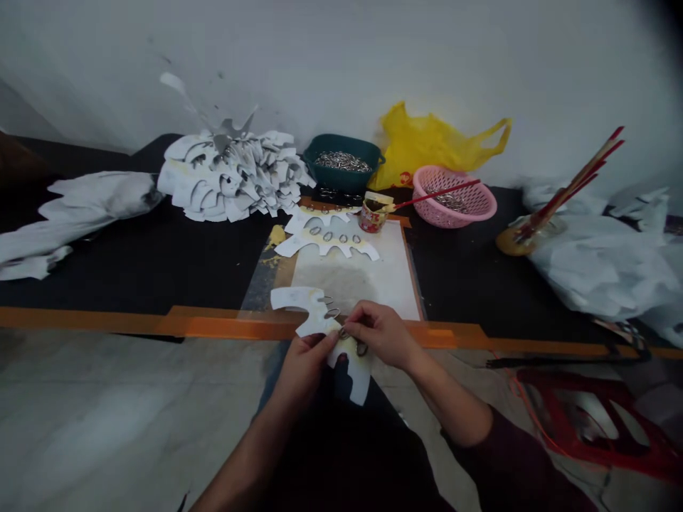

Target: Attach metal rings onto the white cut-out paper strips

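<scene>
A white scalloped cut-out piece [361,380], yellowish along its middle, is held over my lap at the table's front edge. My left hand [305,359] is closed on it, thumb on top. With fingers pinched together, my right hand [383,333] works at a metal ring [344,332] on the piece's notched edge; the fingertips partly hide that ring. Other metal rings [333,313] stand along the same edge. Beyond my hands, a similar white piece [331,245] with several rings lies on a white board [392,274], and another is partly seen behind it.
A decorated can [372,217] with a red-handled brush [437,193] stands behind the board. Farther back are a green basin [341,174] of metal rings, a pink basket [453,213] and a yellow bag [427,146]. White pieces [229,178] pile up left; red sticks [573,178] lean right.
</scene>
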`<state>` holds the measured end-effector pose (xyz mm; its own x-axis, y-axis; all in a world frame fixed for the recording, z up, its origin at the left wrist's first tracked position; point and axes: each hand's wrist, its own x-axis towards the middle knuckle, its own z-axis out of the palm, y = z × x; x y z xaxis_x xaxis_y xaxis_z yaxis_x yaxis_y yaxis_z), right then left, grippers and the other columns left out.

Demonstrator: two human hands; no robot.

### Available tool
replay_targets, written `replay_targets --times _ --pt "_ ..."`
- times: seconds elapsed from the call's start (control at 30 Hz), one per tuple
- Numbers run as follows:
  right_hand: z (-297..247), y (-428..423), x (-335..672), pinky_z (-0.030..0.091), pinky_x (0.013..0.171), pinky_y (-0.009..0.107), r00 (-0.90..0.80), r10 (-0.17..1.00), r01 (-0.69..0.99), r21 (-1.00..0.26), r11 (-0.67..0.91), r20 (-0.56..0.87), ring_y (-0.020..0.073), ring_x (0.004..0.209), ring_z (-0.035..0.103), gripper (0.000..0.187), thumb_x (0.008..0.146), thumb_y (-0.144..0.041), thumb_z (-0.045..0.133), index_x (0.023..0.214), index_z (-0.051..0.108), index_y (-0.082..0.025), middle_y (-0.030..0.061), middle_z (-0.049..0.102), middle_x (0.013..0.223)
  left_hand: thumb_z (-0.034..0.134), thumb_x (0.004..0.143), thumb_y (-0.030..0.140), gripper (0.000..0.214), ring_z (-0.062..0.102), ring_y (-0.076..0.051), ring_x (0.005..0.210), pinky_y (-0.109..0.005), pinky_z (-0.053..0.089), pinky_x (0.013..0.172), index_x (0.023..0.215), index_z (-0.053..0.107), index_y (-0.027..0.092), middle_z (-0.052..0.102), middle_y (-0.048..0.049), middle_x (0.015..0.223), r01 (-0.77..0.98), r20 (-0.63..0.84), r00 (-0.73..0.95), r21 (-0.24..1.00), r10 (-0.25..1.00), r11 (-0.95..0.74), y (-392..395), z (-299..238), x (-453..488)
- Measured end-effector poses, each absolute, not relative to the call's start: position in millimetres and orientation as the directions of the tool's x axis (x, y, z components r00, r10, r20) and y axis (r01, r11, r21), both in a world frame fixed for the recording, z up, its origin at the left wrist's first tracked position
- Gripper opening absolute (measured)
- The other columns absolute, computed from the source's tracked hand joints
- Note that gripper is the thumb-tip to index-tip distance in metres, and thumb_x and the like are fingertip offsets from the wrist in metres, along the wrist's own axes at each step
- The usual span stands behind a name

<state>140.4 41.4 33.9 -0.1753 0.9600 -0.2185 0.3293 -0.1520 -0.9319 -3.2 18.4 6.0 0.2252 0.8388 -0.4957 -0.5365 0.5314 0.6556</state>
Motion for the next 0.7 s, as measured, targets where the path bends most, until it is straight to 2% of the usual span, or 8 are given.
replay_targets --times 0.2,0.33,0.57,0.7 --pt "34 42 141 0.032 0.045 0.019 -0.22 0.96 0.416 -0.906 -0.071 -0.176 0.0071 0.048 0.045 0.009 0.074 -0.023 0.059 0.067 0.056 -0.017 -0.0044 0.051 0.054 0.075 0.058 0.029 0.029 0.062 -0.016 0.058 -0.025 0.049 0.058 0.079 0.069 0.011 0.069 -0.0059 0.067 -0.537 -0.523 0.17 0.662 0.835 0.523 19 8 0" --pt "36 43 143 0.032 0.047 0.019 -0.254 0.955 0.465 -0.885 -0.015 -0.15 0.0075 0.05 0.045 0.009 0.074 -0.02 0.058 0.066 0.057 -0.018 -0.004 0.052 0.056 0.074 0.059 0.029 0.031 0.063 -0.017 0.061 -0.026 0.049 0.059 0.083 0.069 0.009 0.07 -0.0074 0.07 -0.532 -0.522 0.15 0.673 0.84 0.514 19 8 4" --pt "39 43 142 0.037 0.055 0.021 -0.222 0.971 0.432 -0.902 0.02 -0.085 0.0099 0.061 0.049 0.008 0.074 -0.024 0.061 0.069 0.058 -0.018 -0.0016 0.055 0.068 0.075 0.059 0.027 0.04 0.064 -0.021 0.08 -0.025 0.051 0.062 0.096 0.067 0.015 0.07 -0.0084 0.096 -0.427 -0.442 0.145 0.779 0.885 0.459 19 20 -9" --pt "42 42 138 0.037 0.053 0.021 -0.213 0.971 0.432 -0.902 -0.003 -0.105 0.0095 0.059 0.047 0.009 0.074 -0.024 0.061 0.069 0.057 -0.018 -0.0021 0.054 0.065 0.075 0.059 0.026 0.037 0.063 -0.022 0.085 -0.026 0.052 0.063 0.094 0.068 0.016 0.069 -0.0077 0.096 -0.38 -0.401 0.166 0.817 0.901 0.433 21 26 -17"
